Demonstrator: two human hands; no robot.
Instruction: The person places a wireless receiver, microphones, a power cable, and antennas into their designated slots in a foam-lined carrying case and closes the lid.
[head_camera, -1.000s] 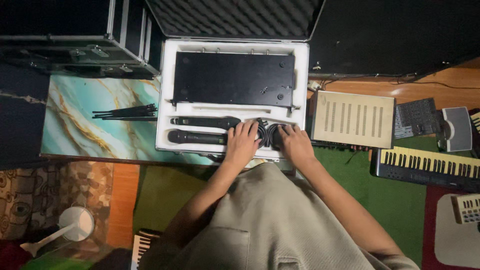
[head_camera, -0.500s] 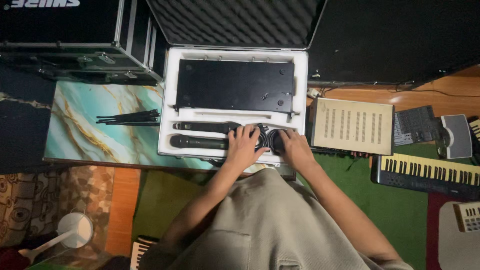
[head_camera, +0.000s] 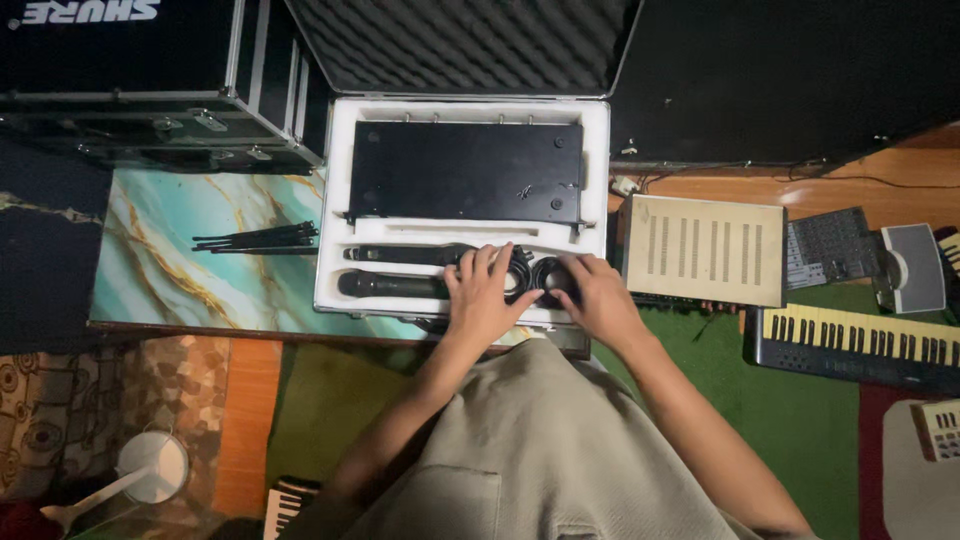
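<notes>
An open flight case with a white foam insert (head_camera: 330, 200) lies on a marbled teal table. It holds a flat black receiver unit (head_camera: 465, 170) and two black handheld microphones (head_camera: 390, 285) in slots. My left hand (head_camera: 483, 295) lies flat with spread fingers over the microphones' right ends and a coiled black cable (head_camera: 520, 272). My right hand (head_camera: 592, 298) presses on another coil of black cable (head_camera: 550, 275) in the case's right corner.
The grey foam-lined lid (head_camera: 460, 45) stands open behind. Black antennas (head_camera: 258, 238) lie on the teal table (head_camera: 170, 270). A beige vented unit (head_camera: 703, 250), a small mixer (head_camera: 825, 245) and keyboards (head_camera: 860, 345) sit at right. Black metal-edged cases (head_camera: 130, 80) stand at left.
The view has shifted slightly. Both hands stay on the cable coils in the case, and the left hand's fingers have spread wider over the microphones' ends.
</notes>
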